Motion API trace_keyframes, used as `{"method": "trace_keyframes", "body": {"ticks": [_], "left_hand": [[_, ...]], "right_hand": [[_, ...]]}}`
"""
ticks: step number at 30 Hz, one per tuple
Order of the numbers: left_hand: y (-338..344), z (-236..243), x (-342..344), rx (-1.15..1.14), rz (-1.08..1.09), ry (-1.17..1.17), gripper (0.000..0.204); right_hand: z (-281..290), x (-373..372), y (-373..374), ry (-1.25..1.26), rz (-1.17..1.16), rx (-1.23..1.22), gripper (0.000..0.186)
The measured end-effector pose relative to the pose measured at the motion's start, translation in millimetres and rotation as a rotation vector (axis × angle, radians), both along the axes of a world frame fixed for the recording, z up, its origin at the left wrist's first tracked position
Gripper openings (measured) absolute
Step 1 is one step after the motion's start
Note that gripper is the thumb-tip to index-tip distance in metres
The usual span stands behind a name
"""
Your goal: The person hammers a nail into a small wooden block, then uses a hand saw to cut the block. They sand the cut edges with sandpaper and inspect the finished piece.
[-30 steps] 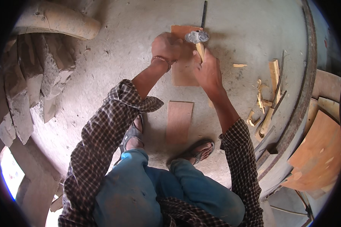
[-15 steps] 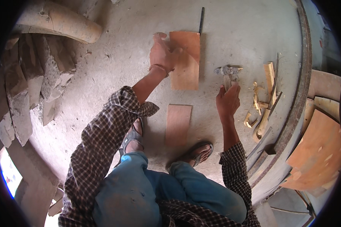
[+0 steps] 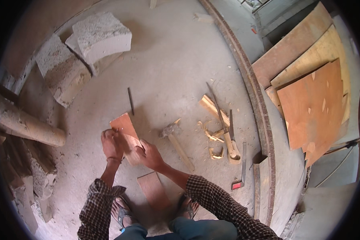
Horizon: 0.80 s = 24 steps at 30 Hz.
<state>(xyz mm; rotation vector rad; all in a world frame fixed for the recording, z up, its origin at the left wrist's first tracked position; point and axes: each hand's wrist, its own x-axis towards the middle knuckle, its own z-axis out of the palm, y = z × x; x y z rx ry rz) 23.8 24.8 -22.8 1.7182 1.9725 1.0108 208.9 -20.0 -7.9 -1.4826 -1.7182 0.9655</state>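
Note:
A reddish plywood board (image 3: 123,122) is between my two hands. My left hand (image 3: 112,144) is closed on its left side, the fingertips partly hidden. My right hand (image 3: 148,155) grips the lower right edge, thumb uppermost. Just right of the board, a hammer (image 3: 181,151) with a metal head and wooden handle lies on the concrete floor, out of my grasp. Beyond the board is a dark metal bar (image 3: 130,100). A smaller plywood piece (image 3: 154,190) rests between my sandalled feet.
Wood strips (image 3: 212,107), shavings (image 3: 216,153), long tools and a square (image 3: 244,164) lie at right, beside a curved metal edge (image 3: 260,108) with stacked plywood sheets (image 3: 310,108) beyond. Concrete blocks (image 3: 102,38), a pale cylinder (image 3: 32,126) and rough slabs (image 3: 44,176) crowd the left.
My right hand has let go of the hammer, now on the floor, and moved left onto the board. The view has swung upward and rightward, showing more floor beyond.

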Motion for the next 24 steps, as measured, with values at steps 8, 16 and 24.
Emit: {"method": "trace_keyframes", "body": {"ticks": [8,16,24], "left_hand": [[-31.8,18.1,-9.0,-0.052,-0.087,0.289,0.038],[-46.9,96.8,20.1,0.057,-0.833,-0.005,0.044],[-85.0,112.1,42.7,-0.285,-0.600,-0.624,0.047]], "right_hand": [[90.6,65.2,-18.5,0.186,-0.226,-0.149,0.035],[169.1,96.3,-15.5,0.583,0.007,-0.736,0.037],[144.3,46.6,-53.6,-0.105,0.009,0.109,0.053]]}}
